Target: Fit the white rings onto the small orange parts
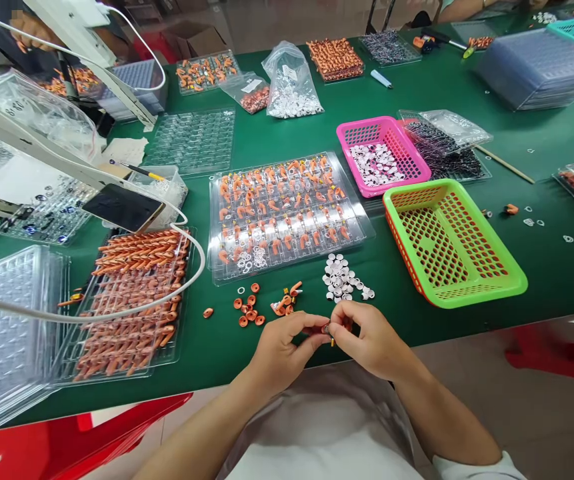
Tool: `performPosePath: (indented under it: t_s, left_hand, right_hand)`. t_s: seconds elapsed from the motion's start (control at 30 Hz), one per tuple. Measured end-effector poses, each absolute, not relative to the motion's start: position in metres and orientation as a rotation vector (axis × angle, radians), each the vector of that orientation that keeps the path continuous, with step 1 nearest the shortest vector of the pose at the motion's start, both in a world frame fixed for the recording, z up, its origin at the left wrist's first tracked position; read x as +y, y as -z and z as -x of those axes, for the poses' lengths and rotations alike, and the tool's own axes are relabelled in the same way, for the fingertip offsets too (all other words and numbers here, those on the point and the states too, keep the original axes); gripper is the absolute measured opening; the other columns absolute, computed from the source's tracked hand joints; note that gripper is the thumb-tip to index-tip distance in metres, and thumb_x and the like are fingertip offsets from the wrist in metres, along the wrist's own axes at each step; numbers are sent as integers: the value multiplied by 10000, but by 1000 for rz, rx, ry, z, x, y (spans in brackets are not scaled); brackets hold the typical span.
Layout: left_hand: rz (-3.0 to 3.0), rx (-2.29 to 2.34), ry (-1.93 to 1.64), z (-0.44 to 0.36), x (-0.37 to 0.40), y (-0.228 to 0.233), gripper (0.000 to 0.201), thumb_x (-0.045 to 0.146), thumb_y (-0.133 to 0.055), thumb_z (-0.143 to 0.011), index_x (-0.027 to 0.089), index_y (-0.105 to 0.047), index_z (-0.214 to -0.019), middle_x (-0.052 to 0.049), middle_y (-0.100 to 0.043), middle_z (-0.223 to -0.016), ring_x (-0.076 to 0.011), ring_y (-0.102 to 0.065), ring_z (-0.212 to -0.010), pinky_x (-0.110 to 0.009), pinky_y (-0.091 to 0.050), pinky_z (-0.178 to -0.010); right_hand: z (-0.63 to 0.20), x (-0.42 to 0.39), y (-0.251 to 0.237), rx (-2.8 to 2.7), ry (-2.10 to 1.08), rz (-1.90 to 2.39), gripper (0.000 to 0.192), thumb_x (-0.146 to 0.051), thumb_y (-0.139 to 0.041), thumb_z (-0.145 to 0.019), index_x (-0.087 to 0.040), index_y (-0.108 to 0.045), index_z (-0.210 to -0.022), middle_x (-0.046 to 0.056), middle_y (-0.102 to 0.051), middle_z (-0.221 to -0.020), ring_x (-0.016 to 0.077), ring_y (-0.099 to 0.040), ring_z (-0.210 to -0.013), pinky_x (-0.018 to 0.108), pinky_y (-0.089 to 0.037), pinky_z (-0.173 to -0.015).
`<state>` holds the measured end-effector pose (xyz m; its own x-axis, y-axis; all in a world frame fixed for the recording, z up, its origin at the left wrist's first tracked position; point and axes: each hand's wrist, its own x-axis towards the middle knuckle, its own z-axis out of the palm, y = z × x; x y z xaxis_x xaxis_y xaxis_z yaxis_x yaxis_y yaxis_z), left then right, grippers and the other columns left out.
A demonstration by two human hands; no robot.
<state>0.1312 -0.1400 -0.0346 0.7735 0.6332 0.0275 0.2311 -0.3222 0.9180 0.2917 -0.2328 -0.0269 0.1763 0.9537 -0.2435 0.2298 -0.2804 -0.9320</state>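
Fingertips of both my hands meet at the near edge of the green table, pinching one small orange part between them. My left hand grips it from the left, my right hand from the right, and both are clenched on it. Just beyond my knuckles lies a loose heap of small white rings, with scattered orange rings to its left. Farther off sits a clear plastic tray of orange pieces. An empty-looking green plastic basket stands to the right, with a pink plastic basket behind it.
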Motion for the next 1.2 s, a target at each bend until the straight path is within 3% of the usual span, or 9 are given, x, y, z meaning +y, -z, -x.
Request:
performPosePath:
  t_s: [0.73,1.0,1.2]
  left_hand:
    - [-1350,765,-355,-124,-142,23,142,238,-742,-787,174,-758,-912,-61,-772,-878,-189,-720,-808,-276,-607,-758]
    - [-1331,755,-323,-121,-140,19,147,251,-698,-822,138,-711,-916,-73,-730,-839,-169,-691,-761,-277,-596,-716]
    - [-1459,847,-341,-126,-142,17,141,235,-652,-804,137,-689,-898,-68,-710,-790,-169,-679,-710,-282,-591,-666]
  right_hand:
    - [-288,-235,33,-1532,-648,1456,73,-175,-506,-933,-224,-466,-898,32,-545,-830,188,-509,-796,331,-412,-728]
    - [-287,-233,30,-1389,-918,1443,117,-232,-488,-951,-213,-525,-842,15,-570,-801,153,-532,-737,277,-428,-681]
    - [-290,-236,31,-1156,-1168,1456,130,-325,-528,-948,-207,-578,-928,11,-602,-819,141,-557,-726,245,-455,-653]
